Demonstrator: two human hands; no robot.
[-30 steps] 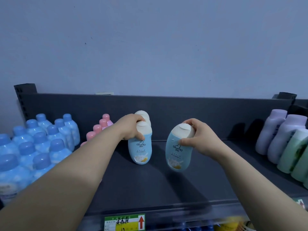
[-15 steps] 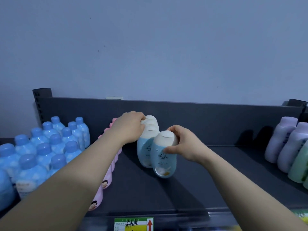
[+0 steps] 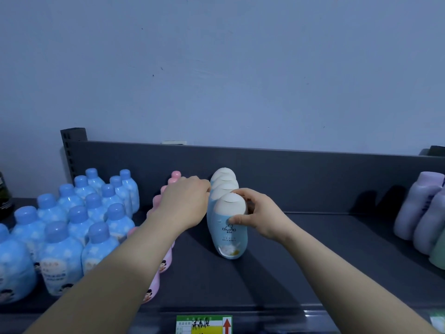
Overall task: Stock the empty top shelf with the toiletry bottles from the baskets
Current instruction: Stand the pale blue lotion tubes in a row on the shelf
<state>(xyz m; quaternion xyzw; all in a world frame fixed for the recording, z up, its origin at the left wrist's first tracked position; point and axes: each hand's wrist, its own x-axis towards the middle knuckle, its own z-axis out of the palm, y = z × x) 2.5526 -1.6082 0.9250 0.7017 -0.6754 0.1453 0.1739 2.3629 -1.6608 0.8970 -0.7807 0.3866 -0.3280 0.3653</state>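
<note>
- The front bottle (image 3: pixel 228 233) looks narrow-footed and stands tight against the row (image 3: pixel 224 179) behind it. A jerky release could tip it toward 6 o'clock or topple the row.
- The right hand (image 3: pixel 261 216) pinches its shoulder. The bottle stands on the top shelf (image 3: pixel 313 261), at that hand's 9 o'clock.
- The left hand (image 3: pixel 185 203), at the bottle's 10 o'clock, touches the row. I cannot tell whether it grips.

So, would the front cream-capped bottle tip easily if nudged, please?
Probably: the front bottle is egg-shaped with a narrow base, so it may topple. Its smooth shell looks slippery; the right hand pinches it below the cap.
</note>
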